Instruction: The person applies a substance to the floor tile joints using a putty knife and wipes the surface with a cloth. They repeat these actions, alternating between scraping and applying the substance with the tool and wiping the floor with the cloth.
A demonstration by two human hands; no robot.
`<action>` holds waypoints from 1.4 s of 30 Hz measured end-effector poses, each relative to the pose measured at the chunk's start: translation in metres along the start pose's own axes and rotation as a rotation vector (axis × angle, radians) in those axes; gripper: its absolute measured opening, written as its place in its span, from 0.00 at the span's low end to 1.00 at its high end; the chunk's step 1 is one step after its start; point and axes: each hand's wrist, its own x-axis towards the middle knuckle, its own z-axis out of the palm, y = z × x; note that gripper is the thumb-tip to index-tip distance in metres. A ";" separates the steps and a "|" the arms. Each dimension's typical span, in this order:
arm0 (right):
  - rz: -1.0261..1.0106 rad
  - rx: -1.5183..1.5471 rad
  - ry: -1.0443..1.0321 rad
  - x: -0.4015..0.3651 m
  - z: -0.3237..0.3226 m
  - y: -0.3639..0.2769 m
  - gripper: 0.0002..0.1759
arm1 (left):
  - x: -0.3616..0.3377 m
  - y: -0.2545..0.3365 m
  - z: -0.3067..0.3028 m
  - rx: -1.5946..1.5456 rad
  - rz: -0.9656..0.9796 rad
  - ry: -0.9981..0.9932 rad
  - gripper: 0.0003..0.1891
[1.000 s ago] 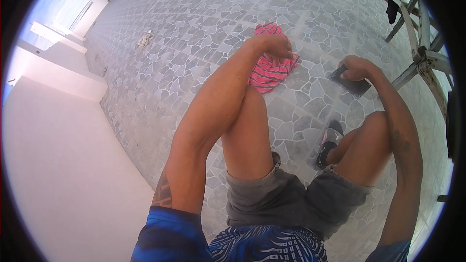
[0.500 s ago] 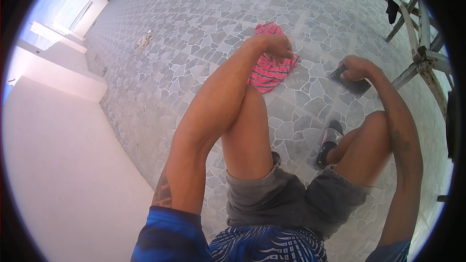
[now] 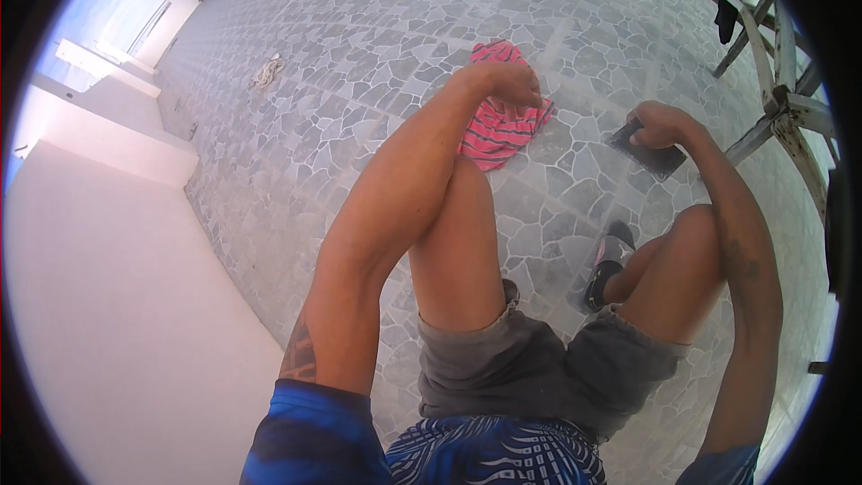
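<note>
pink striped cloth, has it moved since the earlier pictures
No, the pink striped cloth shows no clear shift either way: it lies at the same spot on the stone-patterned floor, judged against the wooden frame at right.

No words, numbers or brands can be read. White lines on the near blue patterned fabric shirt (image 3: pixel 498 451) form no legible letters.
</note>
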 end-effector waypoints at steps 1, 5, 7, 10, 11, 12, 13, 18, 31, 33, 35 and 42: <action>0.002 0.000 0.001 0.000 0.000 0.000 0.28 | 0.001 -0.001 0.000 -0.004 0.001 0.001 0.18; -0.031 -0.005 0.055 0.001 0.005 0.003 0.23 | -0.001 0.001 0.000 0.003 -0.010 0.003 0.17; -0.033 -0.008 0.059 0.001 0.005 0.004 0.23 | 0.000 0.000 0.000 -0.001 -0.010 0.007 0.17; -0.034 -0.004 0.057 0.003 0.006 0.006 0.23 | 0.000 0.000 0.000 -0.002 -0.010 0.004 0.17; -0.034 -0.006 0.058 0.002 0.006 0.006 0.23 | 0.000 0.001 0.000 0.000 -0.009 0.003 0.17; -0.034 -0.009 0.060 0.002 0.006 0.005 0.23 | -0.001 0.001 0.000 0.002 -0.009 0.002 0.17; -0.034 -0.012 0.062 0.001 0.006 0.005 0.23 | -0.001 0.001 0.000 0.005 -0.008 0.001 0.17; -0.026 -0.003 0.056 0.001 0.005 0.003 0.22 | -0.005 0.004 0.000 -0.010 -0.015 0.007 0.17; -0.016 -0.025 0.038 -0.001 0.003 0.001 0.25 | -0.003 0.002 0.000 -0.007 -0.002 0.011 0.17; -0.020 -0.027 0.042 0.000 0.003 0.002 0.24 | -0.003 0.002 0.000 -0.014 -0.005 0.015 0.17; -0.020 -0.024 0.038 0.000 0.003 0.002 0.24 | -0.004 0.002 0.000 -0.017 -0.003 0.019 0.17; -0.021 -0.025 0.036 0.000 0.004 0.005 0.23 | -0.007 0.004 0.000 -0.011 0.005 0.027 0.17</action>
